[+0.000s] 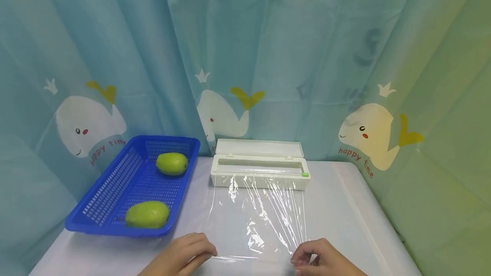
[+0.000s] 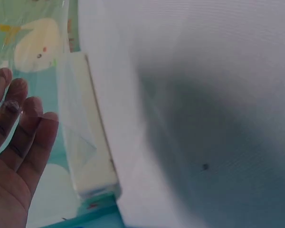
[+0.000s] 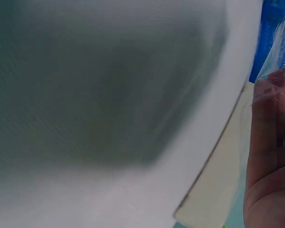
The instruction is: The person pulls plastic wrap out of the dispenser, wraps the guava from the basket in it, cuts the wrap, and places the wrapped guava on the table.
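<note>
A sheet of clear cling film [image 1: 253, 220] stretches toward me from a white cling film dispenser [image 1: 261, 181], whose lid [image 1: 258, 148] stands up at the back. My left hand [image 1: 186, 252] pinches the film's near left corner between thumb and fingers; in the left wrist view the film drapes over the fingertips of that hand [image 2: 23, 128]. At the near right corner, my right hand [image 1: 322, 259] pinches the film, which bunches into creases there. The right wrist view catches film over the fingers of the right hand [image 3: 270, 152], partly cut off by the frame.
To the left stands a blue plastic basket [image 1: 105, 227] holding two green oval fruits, one mango-like fruit [image 1: 171, 164] at the back and another fruit [image 1: 147, 214] in front. A green cutter slide [image 1: 305, 174] sits at the dispenser's right end. A whale-print curtain [image 1: 287, 54] encloses the white table [image 1: 337, 208].
</note>
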Motion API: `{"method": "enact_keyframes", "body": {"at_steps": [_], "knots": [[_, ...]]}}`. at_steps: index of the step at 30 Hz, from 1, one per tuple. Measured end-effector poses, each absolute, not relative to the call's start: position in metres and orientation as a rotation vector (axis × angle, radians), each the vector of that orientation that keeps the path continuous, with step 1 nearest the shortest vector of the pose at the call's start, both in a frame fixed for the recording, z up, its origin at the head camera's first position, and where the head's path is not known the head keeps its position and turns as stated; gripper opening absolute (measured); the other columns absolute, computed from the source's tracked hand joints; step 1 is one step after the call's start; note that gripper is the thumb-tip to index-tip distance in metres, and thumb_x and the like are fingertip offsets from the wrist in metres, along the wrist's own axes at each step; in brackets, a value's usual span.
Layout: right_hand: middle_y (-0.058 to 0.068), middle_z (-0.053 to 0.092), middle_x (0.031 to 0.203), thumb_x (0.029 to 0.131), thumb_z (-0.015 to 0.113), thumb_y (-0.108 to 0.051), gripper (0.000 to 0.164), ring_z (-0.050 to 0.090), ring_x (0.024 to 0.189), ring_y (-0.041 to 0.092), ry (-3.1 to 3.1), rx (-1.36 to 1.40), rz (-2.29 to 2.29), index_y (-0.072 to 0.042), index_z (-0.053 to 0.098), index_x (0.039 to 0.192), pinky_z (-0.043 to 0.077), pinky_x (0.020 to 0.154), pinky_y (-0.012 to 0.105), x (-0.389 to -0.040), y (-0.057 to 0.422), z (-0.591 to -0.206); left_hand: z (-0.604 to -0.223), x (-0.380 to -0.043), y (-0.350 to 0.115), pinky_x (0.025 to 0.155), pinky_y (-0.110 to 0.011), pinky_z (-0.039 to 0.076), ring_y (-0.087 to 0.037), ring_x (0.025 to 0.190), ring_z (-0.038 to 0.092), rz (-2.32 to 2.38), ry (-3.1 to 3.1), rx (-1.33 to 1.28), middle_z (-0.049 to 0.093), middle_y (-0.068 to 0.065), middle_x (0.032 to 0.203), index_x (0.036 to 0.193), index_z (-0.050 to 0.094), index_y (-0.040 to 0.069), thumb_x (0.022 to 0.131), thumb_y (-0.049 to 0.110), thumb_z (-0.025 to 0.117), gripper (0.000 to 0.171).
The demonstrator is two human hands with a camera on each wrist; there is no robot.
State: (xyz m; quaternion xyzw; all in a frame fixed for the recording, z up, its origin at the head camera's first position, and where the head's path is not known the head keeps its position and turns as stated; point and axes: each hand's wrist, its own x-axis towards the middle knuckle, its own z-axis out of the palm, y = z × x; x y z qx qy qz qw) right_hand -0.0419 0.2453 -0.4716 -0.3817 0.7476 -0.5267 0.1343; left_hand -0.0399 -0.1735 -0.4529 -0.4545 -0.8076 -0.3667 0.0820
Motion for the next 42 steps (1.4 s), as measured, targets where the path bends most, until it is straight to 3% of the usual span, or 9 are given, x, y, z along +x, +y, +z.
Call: {"method": "enact_keyframes", "body": {"at_steps": [8, 15, 21, 28, 34, 42], "knots": [[-0.001, 0.073, 0.092, 0.095, 0.066, -0.006, 0.012, 0.059, 0.082, -0.004, 2.112, -1.093, -1.442, -0.010, 0.072, 0.105, 0.056, 0.064, 0.024, -0.045, 0.245, -0.484, -0.463, -0.042, -0.174, 0.080, -0.021, 0.052, 0.006, 0.092, 0.054, -1.042, -2.690, -1.310, 0.061, 0.023, 0.099, 0.108, 0.066, 0.031, 0.103, 0.026, 0.055, 0.013], [-0.007, 0.073, 0.095, 0.101, 0.056, -0.009, 0.018, 0.062, 0.084, -0.004, 2.149, -1.135, -1.342, -0.015, 0.072, 0.107, 0.057, 0.072, 0.024, -0.046, 0.242, -0.482, -0.468, -0.043, -0.174, 0.075, -0.020, 0.050, 0.005, 0.090, 0.049, -0.955, -2.752, -1.342, 0.054, 0.023, 0.098, 0.099, 0.069, 0.032, 0.103, 0.035, 0.056, 0.014], [-0.007, 0.074, 0.102, 0.102, 0.056, -0.014, 0.019, 0.064, 0.090, -0.002, 2.250, -1.142, -1.209, -0.013, 0.073, 0.110, 0.056, 0.075, 0.022, -0.045, 0.241, -0.480, -0.469, -0.044, -0.173, 0.076, -0.022, 0.050, 0.004, 0.090, 0.047, -0.953, -2.849, -1.318, 0.052, 0.021, 0.099, 0.100, 0.070, 0.033, 0.103, 0.039, 0.053, 0.018], [-0.016, 0.069, 0.092, 0.095, 0.067, -0.016, 0.011, 0.060, 0.085, -0.004, 2.472, -1.172, -1.143, -0.022, 0.075, 0.096, 0.052, 0.072, 0.021, -0.049, 0.233, -0.477, -0.469, -0.045, -0.170, 0.079, -0.024, 0.051, 0.000, 0.095, 0.052, -0.816, -2.752, -1.336, 0.061, 0.021, 0.099, 0.104, 0.071, 0.029, 0.101, 0.033, 0.058, 0.014], [-0.010, 0.073, 0.095, 0.097, 0.066, -0.022, 0.011, 0.061, 0.086, -0.003, 2.382, -1.012, -1.216, -0.019, 0.076, 0.099, 0.053, 0.072, 0.022, -0.049, 0.230, -0.466, -0.457, -0.046, -0.165, 0.074, -0.024, 0.050, 0.002, 0.085, 0.049, -0.824, -2.979, -1.236, 0.053, 0.020, 0.095, 0.089, 0.074, 0.030, 0.098, 0.041, 0.061, 0.018], [-0.017, 0.065, 0.082, 0.094, 0.067, -0.017, 0.010, 0.058, 0.076, -0.006, 2.275, -1.075, -1.216, -0.024, 0.071, 0.088, 0.052, 0.066, 0.018, -0.038, 0.231, -0.470, -0.459, -0.040, -0.166, 0.068, -0.020, 0.047, 0.007, 0.073, 0.046, -0.839, -3.124, -1.335, 0.050, 0.024, 0.080, 0.094, 0.075, 0.028, 0.097, 0.040, 0.060, 0.020]]}}
